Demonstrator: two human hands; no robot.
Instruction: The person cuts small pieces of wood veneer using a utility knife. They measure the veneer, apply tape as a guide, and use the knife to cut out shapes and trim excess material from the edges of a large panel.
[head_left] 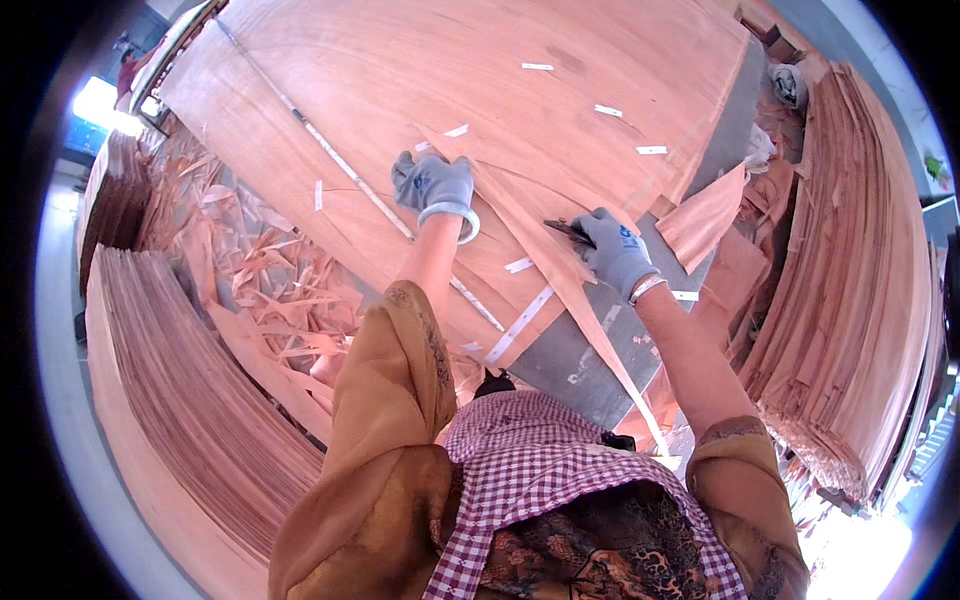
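Observation:
My left hand (435,186), in a grey glove, is closed over the reddish veneer sheet (400,80), its fingers curled at the edge of a long narrow veneer strip (560,282). This strip runs slantwise between my hands and tapers over the near edge toward my apron. My right hand (618,252), gloved too, grips a small dark tool (568,232) that points left; its exact kind is hard to make out. A long white measuring stick (340,158) lies across the sheet, passing beneath my left forearm. Short pieces of white tape (520,326) dot the veneer.
Tall stacks of veneer stand at the left (190,390) and at the right (850,270). Torn veneer scraps (285,290) heap up left of the sheet. A grey tabletop (585,365) shows at the near edge, and a loose veneer piece (705,220) hangs at the right.

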